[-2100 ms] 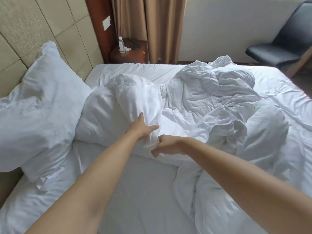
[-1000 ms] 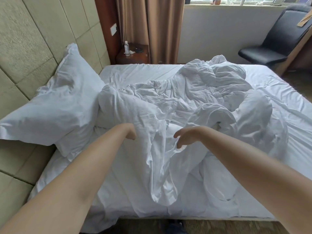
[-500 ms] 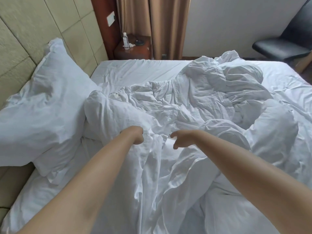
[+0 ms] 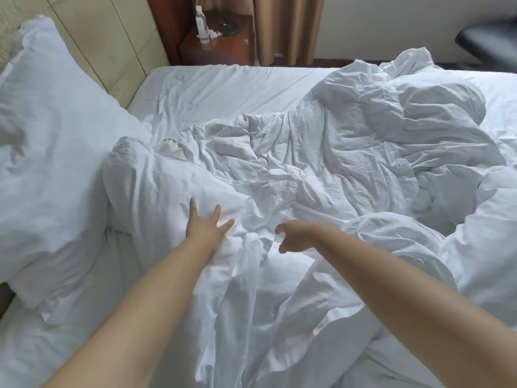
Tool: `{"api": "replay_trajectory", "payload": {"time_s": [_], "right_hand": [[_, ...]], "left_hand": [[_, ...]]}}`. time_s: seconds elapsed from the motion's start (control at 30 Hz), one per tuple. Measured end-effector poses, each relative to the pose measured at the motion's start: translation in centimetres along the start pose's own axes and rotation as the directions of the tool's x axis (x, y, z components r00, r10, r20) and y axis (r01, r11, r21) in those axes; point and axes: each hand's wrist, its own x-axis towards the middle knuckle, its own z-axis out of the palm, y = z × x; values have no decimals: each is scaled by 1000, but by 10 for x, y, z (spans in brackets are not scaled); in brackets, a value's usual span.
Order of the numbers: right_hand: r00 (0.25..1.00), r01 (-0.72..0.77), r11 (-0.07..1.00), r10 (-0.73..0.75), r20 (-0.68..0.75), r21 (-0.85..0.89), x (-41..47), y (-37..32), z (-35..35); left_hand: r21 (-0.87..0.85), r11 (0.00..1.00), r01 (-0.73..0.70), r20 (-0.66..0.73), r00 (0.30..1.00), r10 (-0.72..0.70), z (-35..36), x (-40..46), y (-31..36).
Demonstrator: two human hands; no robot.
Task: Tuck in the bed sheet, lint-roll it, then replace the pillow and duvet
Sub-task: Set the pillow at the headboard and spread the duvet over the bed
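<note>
A crumpled white duvet point(image 4: 349, 152) lies heaped across the middle and right of the bed. Its near part spills toward me over the bed's edge. My left hand point(image 4: 204, 224) lies on the duvet's puffed left corner with its fingers spread straight. My right hand point(image 4: 293, 236) hovers just to the right, its fingers loosely curled, with a fold of duvet at its fingertips. A large white pillow point(image 4: 47, 141) leans against the padded headboard point(image 4: 112, 37) at the left. The flat white bed sheet point(image 4: 223, 88) shows bare at the far left of the mattress.
A dark wooden nightstand point(image 4: 218, 49) with a clear bottle point(image 4: 202, 23) stands beyond the bed's far corner, next to brown curtains point(image 4: 288, 26). A black chair seat point(image 4: 489, 37) sits at the far right.
Both hands gripped the duvet and pulled it toward me across the bed. Now my left hand has let go and spread flat on it, and my right hand's grip has loosened.
</note>
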Motion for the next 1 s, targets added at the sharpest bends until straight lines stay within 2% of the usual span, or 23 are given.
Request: {"api": "replay_trajectory", "payload": {"time_s": [0.07,0.23,0.4,0.5,0.63,0.73,0.87,1.0], "right_hand": [[1000,13,1000,-13,10,-4,14,-2,1],[998,59,998,-59,-6,-25,32,-20,10],[997,71,997,-72,-17,-28,27,-43,24],[994,87,995,-89,-63,-43,14,-68,22],[987,104,994,-109,-120,-45,-9,-119,21],[984,129,990,-135,-116,-63,-28,-169,30],[974,191,977,-200,-103,-94,-47,-236,49],[970,212,971,-222,-94,-106,-54,-288,71]], "left_hand": [[4,1000,7,37,999,-8,14,5,-6],[-147,987,58,64,997,-49,51,17,-12],[-34,997,70,137,988,-65,41,-7,-27],[-34,994,108,250,964,-96,37,-31,-53],[-41,990,135,344,932,-113,69,-79,-94],[-31,977,211,495,852,-168,116,-127,-126],[-74,981,179,543,833,-111,180,-175,-161],[-123,973,194,555,827,-94,207,-205,-168]]}}
